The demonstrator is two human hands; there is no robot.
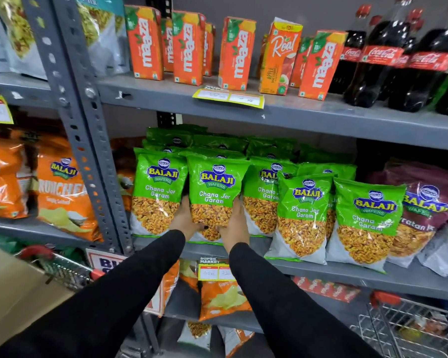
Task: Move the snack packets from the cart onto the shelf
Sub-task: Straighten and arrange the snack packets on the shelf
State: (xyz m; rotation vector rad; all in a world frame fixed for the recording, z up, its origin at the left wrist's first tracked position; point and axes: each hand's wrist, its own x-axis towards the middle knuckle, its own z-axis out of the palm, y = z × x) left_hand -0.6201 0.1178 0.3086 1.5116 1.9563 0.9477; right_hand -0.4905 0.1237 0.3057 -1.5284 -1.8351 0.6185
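A green Balaji Chana Jor Garam packet (215, 192) stands upright at the front of the middle grey shelf (347, 273). My left hand (185, 220) grips its lower left side and my right hand (234, 223) grips its lower right side. Several identical green packets (305, 215) stand in rows to its left, right and behind it on the same shelf. One wire cart (411, 329) shows at the bottom right, and another cart (62, 267) with a red handle sits at the left.
Orange juice cartons (186, 47) and cola bottles (380, 58) fill the shelf above. Orange chip bags (62, 192) stand left of the upright post (88, 140). Maroon packets (424, 210) sit at the right. A cardboard box (16, 288) is at lower left.
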